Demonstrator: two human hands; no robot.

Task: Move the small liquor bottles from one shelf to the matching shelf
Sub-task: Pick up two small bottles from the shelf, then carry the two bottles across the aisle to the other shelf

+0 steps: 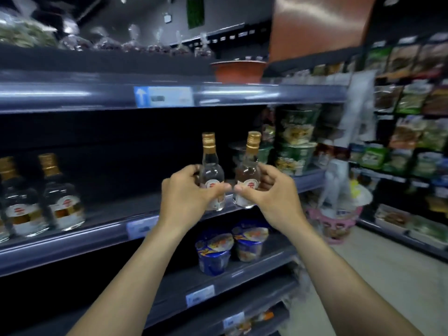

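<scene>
Two bottles, apparently mid-transfer: left hand (186, 194) grasps left bottle (212, 174), right hand (272, 194) right bottle (247, 174); next, probably, stand both beside shelved bottles (60, 197).

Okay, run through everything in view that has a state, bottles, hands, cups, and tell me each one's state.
Left bottle: capped, upright, held by left hand.
Right bottle: capped, leaning slightly, held by right hand.
Shelf bottles: capped, standing upright, untouched.
Noodle cups: lidded, upright on lower shelf.
Pink basket: on the floor, filled with goods.
</scene>
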